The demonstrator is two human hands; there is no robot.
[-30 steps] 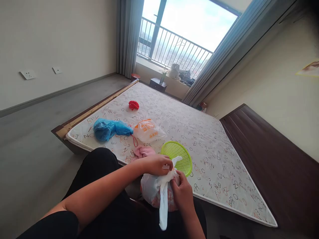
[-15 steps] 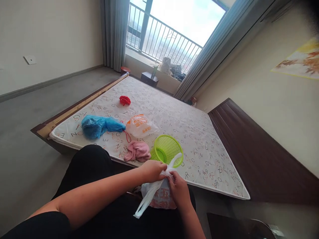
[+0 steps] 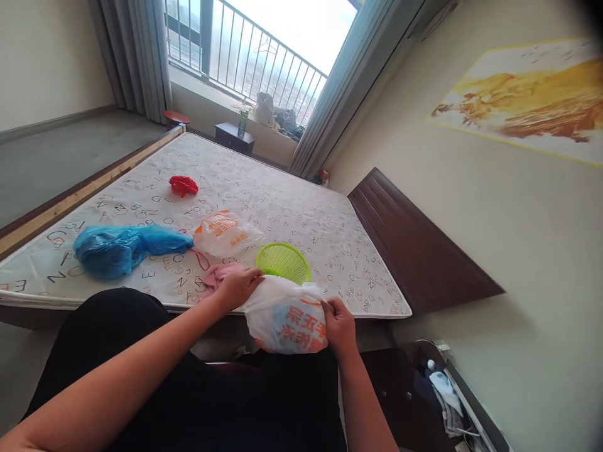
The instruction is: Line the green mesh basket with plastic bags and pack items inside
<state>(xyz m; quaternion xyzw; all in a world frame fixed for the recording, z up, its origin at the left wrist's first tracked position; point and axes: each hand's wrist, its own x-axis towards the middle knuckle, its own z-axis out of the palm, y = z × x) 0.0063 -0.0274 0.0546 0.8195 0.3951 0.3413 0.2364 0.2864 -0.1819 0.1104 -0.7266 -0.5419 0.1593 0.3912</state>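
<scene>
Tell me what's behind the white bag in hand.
Behind the white bag is the green mesh basket on the mattress, its far rim and part of its wall showing. The bag covers the basket's lower part, so what lies there cannot be seen.

Beyond right hand (image 3: pixel 340 325): daylit glass window (image 3: pixel 287 22), long grey fabric curtains (image 3: pixel 141 59). Right of it: dark-brown wooden headboard (image 3: pixel 419 251), cream wall (image 3: pixel 400 150).

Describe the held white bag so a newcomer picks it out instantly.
Start at the letter-printed mattress filling the middle of the view. At its near edge, in front of the lime-green basket, a white plastic bag with orange-red characters is held between the left grip and the right grip. The other orange-printed bag lies on the mattress; only this one is held.
</scene>
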